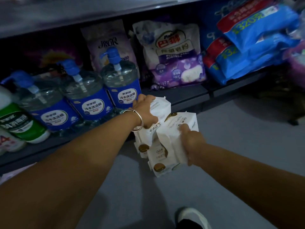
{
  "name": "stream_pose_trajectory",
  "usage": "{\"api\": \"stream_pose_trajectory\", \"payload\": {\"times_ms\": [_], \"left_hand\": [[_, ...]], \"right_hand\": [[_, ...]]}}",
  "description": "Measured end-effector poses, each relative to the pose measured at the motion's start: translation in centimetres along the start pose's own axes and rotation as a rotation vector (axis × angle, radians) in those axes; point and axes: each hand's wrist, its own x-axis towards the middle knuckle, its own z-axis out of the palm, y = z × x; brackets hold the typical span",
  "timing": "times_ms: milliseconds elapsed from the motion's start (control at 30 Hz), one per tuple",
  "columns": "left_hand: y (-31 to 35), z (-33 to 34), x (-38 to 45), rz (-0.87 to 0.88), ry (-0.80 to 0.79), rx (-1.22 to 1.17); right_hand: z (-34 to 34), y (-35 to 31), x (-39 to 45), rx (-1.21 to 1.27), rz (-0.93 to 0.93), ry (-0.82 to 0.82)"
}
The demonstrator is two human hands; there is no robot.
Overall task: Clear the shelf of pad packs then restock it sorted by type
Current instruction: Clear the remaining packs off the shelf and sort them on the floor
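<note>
A dim shop aisle with a grey floor (231, 162) runs beneath a low shelf (189, 96) carrying big bags of washing powder (175, 52), blue packets (257, 42) and three clear jugs with blue pumps (85, 95). Out in front of the shelf edge, above the floor, both hands carry white pad packs (166, 142), several bunched together. The left hand (145, 111) clamps over the upper pack, fingers curled round its top; the right hand (191, 141) grips another from the side. They look light and soft, the slick film wrapper creasing under the fingers, so they probably hold best across the flat faces rather than by the crimped ends.
</note>
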Motion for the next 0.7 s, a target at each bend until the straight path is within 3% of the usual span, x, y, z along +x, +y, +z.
{"api": "stream_pose_trajectory", "payload": {"times_ms": [133,333,600,700], "left_hand": [[-0.5,-0.4,0.5,0.05,-0.064,0.0],[-1.5,0.7,-0.1,0.133,-0.269,0.262],[-1.1,1.2,-0.6,0.204,-0.374,0.429],[-0.6,-0.1,-0.5,0.217,-0.302,0.387]], "right_hand": [[1.6,1.2,-0.3,0.077,0.025,-0.044],[1.3,1.9,-1.4,0.131,0.259,-0.334],[0.3,0.0,-2.2,-0.267,0.307,-0.258],[-0.4,-1.3,-3.1,-0.443,0.23,-0.194]]}}
